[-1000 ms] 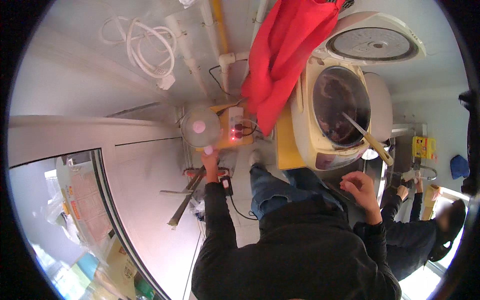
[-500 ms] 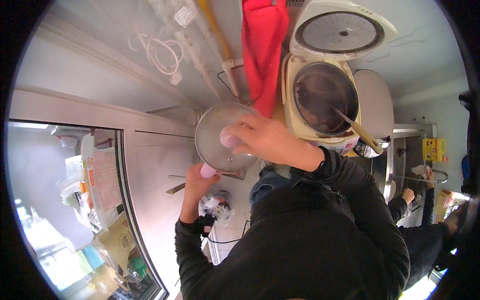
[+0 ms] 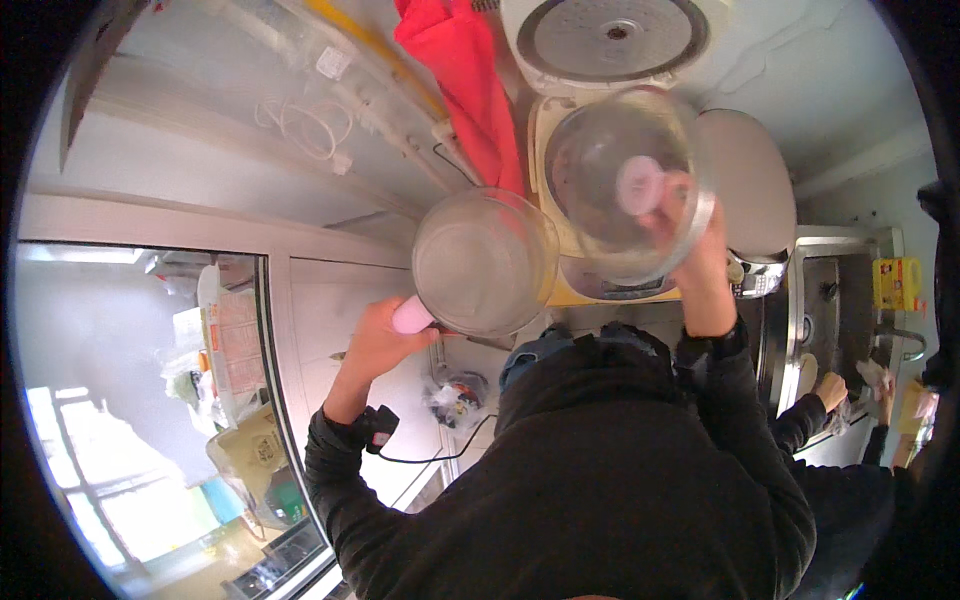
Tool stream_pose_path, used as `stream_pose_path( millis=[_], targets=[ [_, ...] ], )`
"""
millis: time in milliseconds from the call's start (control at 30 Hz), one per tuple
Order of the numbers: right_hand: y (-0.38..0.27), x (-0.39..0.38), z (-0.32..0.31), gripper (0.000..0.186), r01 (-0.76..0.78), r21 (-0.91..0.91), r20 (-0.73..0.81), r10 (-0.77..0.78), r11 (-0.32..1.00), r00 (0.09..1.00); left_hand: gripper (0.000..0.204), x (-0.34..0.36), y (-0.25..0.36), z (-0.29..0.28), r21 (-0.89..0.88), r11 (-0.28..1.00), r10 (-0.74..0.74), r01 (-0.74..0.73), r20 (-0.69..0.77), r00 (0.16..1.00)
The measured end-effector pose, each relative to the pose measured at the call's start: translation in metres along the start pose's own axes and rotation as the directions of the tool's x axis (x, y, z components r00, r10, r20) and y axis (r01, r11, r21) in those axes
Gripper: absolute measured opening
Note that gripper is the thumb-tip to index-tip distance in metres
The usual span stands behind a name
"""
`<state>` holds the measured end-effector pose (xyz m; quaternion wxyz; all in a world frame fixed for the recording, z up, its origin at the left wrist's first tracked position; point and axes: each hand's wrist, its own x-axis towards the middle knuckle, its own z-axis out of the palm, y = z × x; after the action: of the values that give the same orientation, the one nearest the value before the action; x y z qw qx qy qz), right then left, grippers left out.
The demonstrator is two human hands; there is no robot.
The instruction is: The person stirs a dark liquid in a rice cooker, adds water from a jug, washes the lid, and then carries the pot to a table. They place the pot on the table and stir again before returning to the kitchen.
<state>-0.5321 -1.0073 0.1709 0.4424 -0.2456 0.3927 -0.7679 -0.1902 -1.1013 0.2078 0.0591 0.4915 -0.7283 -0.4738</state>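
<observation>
My left hand (image 3: 385, 335) grips the pink handle (image 3: 410, 316) of a glass pot (image 3: 480, 265), held level left of an open cream rice cooker (image 3: 545, 120). The pot's top is uncovered and its inside looks hazy. My right hand (image 3: 690, 250) is closed on the pink knob (image 3: 638, 180) of a clear glass lid (image 3: 610, 240), raised over the rice cooker. The cooker's inner pot shows only dimly through that lid, and the spoon earlier in it cannot be made out.
Red cloth (image 3: 460, 90) hangs behind the pot. A grey appliance (image 3: 750, 170) stands right of the cooker. Farther right, a co-worker's hands (image 3: 830, 390) are at a metal sink (image 3: 840, 290) near a yellow bottle (image 3: 895, 283). A glazed white door (image 3: 270, 280) is at left.
The pot came up from the yellow board in my left hand. My right hand took the lid by its knob, lifted it off and moved it rightward over the rice cooker.
</observation>
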Motion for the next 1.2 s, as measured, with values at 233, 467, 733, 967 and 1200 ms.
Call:
stream_pose_path(
  millis=[233, 467, 733, 967, 1200],
  targets=[
    [-0.028, -0.041, -0.145, 0.03, 0.03, 0.32, -0.182, 0.03, 0.947, 0.983, 0.036, 0.022, 0.05, -0.005, 0.384, 0.919, 0.137, -0.09, -0.096, 0.986],
    [-0.042, -0.069, -0.237, 0.026, 0.187, 0.299, -0.428, -0.043, 0.936, 0.903, 0.036, 0.046, 0.098, 0.002, 0.589, 0.803, 0.185, -0.091, -0.102, 0.977],
    [-0.05, -0.078, -0.295, 0.027, 0.259, 0.301, -0.432, -0.111, 0.918, 0.895, 0.034, 0.076, 0.136, 0.015, 0.672, 0.735, 0.193, -0.089, -0.081, 0.978],
    [-0.043, -0.084, -0.32, 0.035, 0.282, 0.354, -0.568, -0.034, 0.892, 0.822, 0.031, 0.097, 0.162, 0.032, 0.786, 0.618, 0.148, -0.004, -0.111, 0.983],
    [-0.039, -0.081, -0.337, 0.038, 0.261, 0.391, -0.542, -0.009, 0.883, 0.84, 0.015, 0.115, 0.181, 0.045, 0.853, 0.508, 0.298, -0.122, -0.041, 0.954]
  ],
)
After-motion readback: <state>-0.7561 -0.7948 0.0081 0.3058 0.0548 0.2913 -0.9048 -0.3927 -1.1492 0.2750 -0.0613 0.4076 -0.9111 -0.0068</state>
